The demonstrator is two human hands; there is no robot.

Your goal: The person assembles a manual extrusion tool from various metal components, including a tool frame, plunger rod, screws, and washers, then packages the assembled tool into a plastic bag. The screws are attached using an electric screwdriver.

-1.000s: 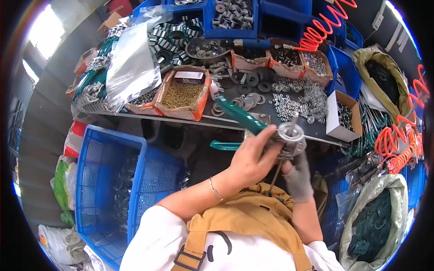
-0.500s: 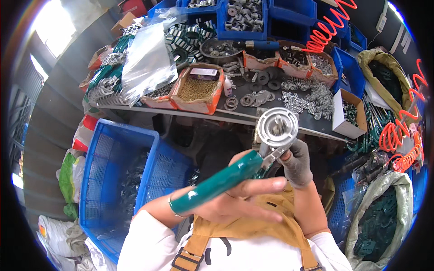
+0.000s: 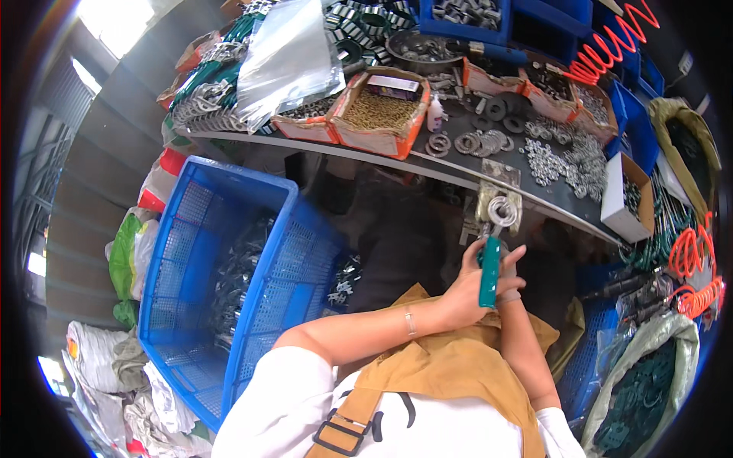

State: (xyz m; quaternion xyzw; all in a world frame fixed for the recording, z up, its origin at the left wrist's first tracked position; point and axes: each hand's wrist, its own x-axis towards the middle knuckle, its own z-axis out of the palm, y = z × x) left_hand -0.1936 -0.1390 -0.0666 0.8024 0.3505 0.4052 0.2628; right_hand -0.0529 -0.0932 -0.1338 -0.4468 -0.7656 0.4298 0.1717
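A tool with a green handle [image 3: 489,273] and a round metal ring head [image 3: 502,211] points away from me, in front of the table edge. My left hand [image 3: 464,288] is around the handle, thumb on its left side and some fingers stretched out on its right. Just behind the handle is my right hand [image 3: 510,284] in a grey glove; its fingers are mostly hidden by the tool and my left hand. The ring head overlaps a worn metal fixture [image 3: 500,182] at the table edge; contact between them cannot be judged.
The dark table [image 3: 458,169] holds loose washers [image 3: 481,143], nuts [image 3: 544,162], a box of brass-coloured pieces [image 3: 382,111] and a white bottle [image 3: 435,114]. A blue crate [image 3: 286,229] stands left. Right are a white carton [image 3: 628,206], red coiled hose [image 3: 691,256] and an open sack [image 3: 649,366].
The tool has moved away from me toward the table edge. Its handle has swung from slanting left to pointing almost straight ahead. Both hands moved forward with it, and the view shifted.
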